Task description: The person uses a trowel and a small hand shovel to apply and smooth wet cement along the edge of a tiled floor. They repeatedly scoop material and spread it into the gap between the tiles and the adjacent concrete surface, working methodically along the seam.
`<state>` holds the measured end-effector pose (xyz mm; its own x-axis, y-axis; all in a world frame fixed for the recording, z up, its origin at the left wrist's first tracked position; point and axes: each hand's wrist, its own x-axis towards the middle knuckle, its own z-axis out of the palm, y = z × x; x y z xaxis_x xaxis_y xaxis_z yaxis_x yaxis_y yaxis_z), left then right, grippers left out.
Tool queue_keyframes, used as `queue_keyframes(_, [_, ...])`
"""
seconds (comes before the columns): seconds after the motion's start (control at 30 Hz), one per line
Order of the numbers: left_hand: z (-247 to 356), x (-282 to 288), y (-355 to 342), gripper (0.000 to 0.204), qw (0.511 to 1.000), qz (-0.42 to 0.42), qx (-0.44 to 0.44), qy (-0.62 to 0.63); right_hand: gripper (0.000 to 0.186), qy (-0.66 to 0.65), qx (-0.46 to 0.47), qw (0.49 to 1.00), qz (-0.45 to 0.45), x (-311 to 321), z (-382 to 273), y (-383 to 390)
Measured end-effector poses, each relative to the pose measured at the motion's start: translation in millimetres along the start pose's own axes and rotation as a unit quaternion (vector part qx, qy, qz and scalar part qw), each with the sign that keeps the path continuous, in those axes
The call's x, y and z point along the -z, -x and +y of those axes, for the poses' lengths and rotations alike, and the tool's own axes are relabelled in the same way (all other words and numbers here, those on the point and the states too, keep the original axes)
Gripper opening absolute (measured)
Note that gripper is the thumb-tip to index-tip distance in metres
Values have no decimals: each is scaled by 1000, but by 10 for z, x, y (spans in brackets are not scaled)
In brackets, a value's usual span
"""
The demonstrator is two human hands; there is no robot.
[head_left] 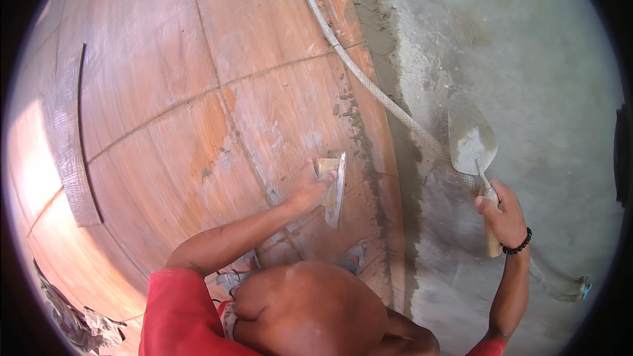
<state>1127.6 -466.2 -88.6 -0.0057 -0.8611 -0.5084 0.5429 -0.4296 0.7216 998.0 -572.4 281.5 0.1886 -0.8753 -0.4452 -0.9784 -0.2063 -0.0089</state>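
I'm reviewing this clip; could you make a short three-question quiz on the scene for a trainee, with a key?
1. Which hand holds the leaf-shaped trowel? A) left B) right C) neither
2. True or false: the hose lies only on the tiles.
3. Short answer: what is the left hand gripping?

Key:
1. B, the right hand.
2. False; it also crosses onto the grey floor.
3. A flat-bladed tool with a light-coloured handle.
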Motion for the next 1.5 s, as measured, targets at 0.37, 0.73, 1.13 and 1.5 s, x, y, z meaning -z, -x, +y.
queue_keyframes(0.37, [-510, -967, -1384, 39, 933, 43, -129, 333, 31, -72, 59, 994, 60, 352, -571, 137])
queue_keyframes(0.73, [344, -645, -2215, 38, 879, 13, -156, 451, 41, -78, 25, 985, 150, 534, -456, 5])
queue_keyframes(1.13, [477, -493, -2508, 40, 903, 112, -207, 359, 38, -37, 42, 987, 151, 511, -386, -112])
queue_keyframes(1.5, [-338, -1609, -892, 45, 972, 142, -176, 70, 41, -18, 32, 987, 159, 472, -436, -94])
